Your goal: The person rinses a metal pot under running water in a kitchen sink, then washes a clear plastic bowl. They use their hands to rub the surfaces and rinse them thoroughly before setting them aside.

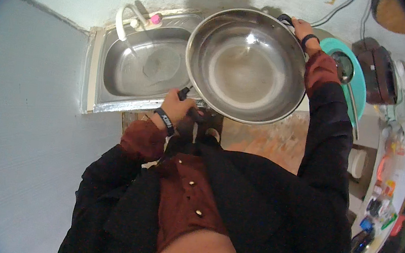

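Observation:
A large stainless-steel wok (249, 68) is held between my two hands, its shiny inside facing up. My left hand (178, 104) grips the black handle on its near left side. At the far right rim, my right hand (302, 29) is closed around the other black handle (285, 19). The wok covers the right end of a steel sink (150, 59) and part of the counter. Over the sink's back left corner curves a white faucet (121, 21) with a pink knob (155, 19). Whether the wok touches the sink's edge, I cannot tell.
Partly behind my right forearm is a turquoise basin (359, 81), with a metal ladle (353, 103) across it. A dark brown appliance (378, 72) stands beyond. Several bottles and small items line the right-hand counter (361, 222). A pale wall (27, 105) rises at the left.

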### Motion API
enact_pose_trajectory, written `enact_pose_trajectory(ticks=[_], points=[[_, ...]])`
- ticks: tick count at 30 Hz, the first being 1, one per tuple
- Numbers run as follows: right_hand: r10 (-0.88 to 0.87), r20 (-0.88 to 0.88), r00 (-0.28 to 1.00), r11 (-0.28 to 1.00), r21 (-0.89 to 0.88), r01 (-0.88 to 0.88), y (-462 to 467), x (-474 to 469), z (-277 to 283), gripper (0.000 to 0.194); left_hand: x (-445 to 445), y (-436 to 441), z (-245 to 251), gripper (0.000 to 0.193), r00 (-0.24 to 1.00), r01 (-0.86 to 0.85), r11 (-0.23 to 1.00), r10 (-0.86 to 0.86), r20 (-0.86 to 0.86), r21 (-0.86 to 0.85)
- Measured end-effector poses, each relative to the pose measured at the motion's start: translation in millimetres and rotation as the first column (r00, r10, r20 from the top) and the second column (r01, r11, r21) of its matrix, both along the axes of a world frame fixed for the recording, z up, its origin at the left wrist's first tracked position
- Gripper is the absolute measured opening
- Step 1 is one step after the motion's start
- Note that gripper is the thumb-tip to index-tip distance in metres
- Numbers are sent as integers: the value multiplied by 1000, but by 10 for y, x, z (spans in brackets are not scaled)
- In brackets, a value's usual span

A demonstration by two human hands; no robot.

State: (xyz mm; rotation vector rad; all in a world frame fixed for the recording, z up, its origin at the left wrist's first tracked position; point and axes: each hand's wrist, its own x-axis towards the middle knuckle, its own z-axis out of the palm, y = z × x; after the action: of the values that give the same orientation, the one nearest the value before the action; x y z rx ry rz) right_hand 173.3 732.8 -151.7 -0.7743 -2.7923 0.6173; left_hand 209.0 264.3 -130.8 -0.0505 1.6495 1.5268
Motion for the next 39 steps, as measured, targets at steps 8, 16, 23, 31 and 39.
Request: enact_pose_trajectory(ticks=[8,16,23,31,39], points=[[22,23,999,991,-130,-19,363,-342,-418,52,353,327,-415,36,992,63,984,-80,-96,-169],[94,166,982,945,296,-140,112,-394,-93,36,228,21,-319,36,982,137,986,-149,120,99],[388,-167,906,869,-261,-420,-1750,-424,1255,29,-1110,-769,-662,17,955,-246,962,220,197,120],[563,211,799,662,-694,-284,-3791,-763,1384,25,-2474,-911,-1311,10,888,-430,846,334,315,314],[14,308,951,134,-943,304,-4565,-1657,-278,18,-2669,-1153,-1404,15,983,-82,979,49,178,186]])
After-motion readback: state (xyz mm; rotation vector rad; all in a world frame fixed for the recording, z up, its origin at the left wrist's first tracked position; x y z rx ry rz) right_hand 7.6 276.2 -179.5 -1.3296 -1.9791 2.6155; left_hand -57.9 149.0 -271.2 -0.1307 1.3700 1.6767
